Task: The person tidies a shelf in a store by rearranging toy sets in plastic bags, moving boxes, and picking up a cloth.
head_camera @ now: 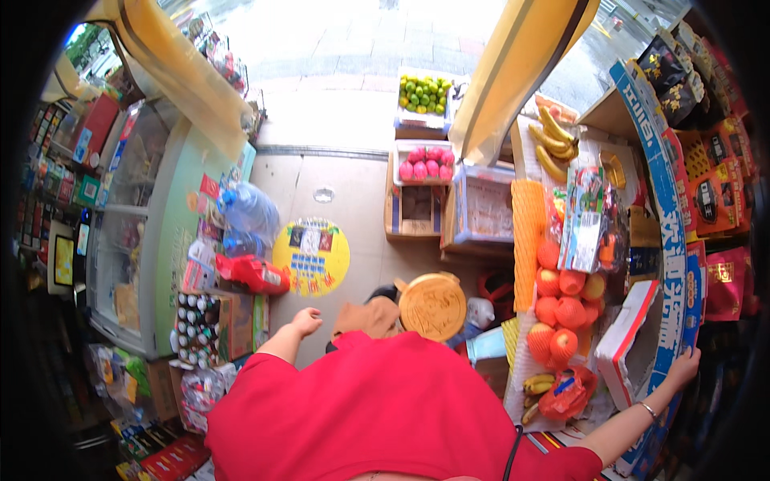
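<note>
My left hand (308, 321) hangs over the tiled floor, fingers loosely curled, holding nothing. To the far right, my right hand (684, 367) has its fingers curled over the edge of a long blue printed board (651, 144); its fingertips are partly hidden. Beside that arm lie a white foam box lid with a red edge (628, 337) and a red plastic bag (568, 394). Apples in red foam nets (568, 312) fill the middle of the fruit stand, with bananas (553, 141) at its far end. A round wooden stool (432, 306) stands before me.
Crates with green citrus fruit (424, 95) and pink fruit (426, 165) stand ahead, near an empty-looking crate (490, 204). On the left are a glass-topped freezer (174, 222), large water bottles (249, 207) and a case of dark bottles (197, 327). Yellowish curtain strips (511, 78) flank the doorway.
</note>
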### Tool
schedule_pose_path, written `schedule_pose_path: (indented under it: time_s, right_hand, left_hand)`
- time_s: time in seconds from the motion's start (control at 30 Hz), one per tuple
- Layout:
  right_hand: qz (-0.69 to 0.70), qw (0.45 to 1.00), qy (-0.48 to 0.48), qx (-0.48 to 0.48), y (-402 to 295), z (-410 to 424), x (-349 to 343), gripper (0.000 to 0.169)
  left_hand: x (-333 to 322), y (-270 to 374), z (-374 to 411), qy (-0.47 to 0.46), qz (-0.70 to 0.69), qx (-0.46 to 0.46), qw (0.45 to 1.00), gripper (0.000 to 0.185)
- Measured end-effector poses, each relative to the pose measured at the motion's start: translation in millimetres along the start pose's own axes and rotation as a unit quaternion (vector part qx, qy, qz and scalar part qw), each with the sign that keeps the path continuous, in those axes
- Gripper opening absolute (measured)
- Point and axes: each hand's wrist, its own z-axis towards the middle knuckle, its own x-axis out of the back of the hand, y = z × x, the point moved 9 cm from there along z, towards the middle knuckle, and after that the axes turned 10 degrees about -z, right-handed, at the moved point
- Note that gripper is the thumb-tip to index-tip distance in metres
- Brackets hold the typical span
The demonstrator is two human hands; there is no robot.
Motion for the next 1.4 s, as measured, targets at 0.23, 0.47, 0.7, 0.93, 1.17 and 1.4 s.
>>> schedule_pose_path:
  time_s: [0.23,0.47,0.7,0.93,1.17,1.4]
  right_hand:
    - [-0.016,0.999,-0.015,-0.026,18,-4,-10,0.026]
    - [-0.051,0.999,-0.008,-0.002,-7,3,-7,0.028]
    - [-0.030,0.998,0.031,0.037,-8,-8,-4,0.025]
    - [-0.045,0.997,-0.016,0.054,-48,-16,31,0.027]
    - [-0.046,0.998,-0.024,0.043,-51,-17,32,0.026]
    - [-0.040,0.999,-0.007,0.017,-33,-5,21,0.025]
  left_hand:
    - [10,117,1,0.030,-0.045,-0.093,0.994,0.041]
    - [-19,10,-20,0.051,-0.071,-0.030,0.996,0.041]
    - [-69,-93,-96,0.158,-0.228,0.027,0.960,0.041]
    - [-122,-184,-173,0.090,-0.089,0.136,0.983,0.044]
    - [-85,-171,-143,0.204,-0.224,0.037,0.952,0.044]
    - [-73,-105,-119,0.137,-0.155,0.030,0.978,0.044]
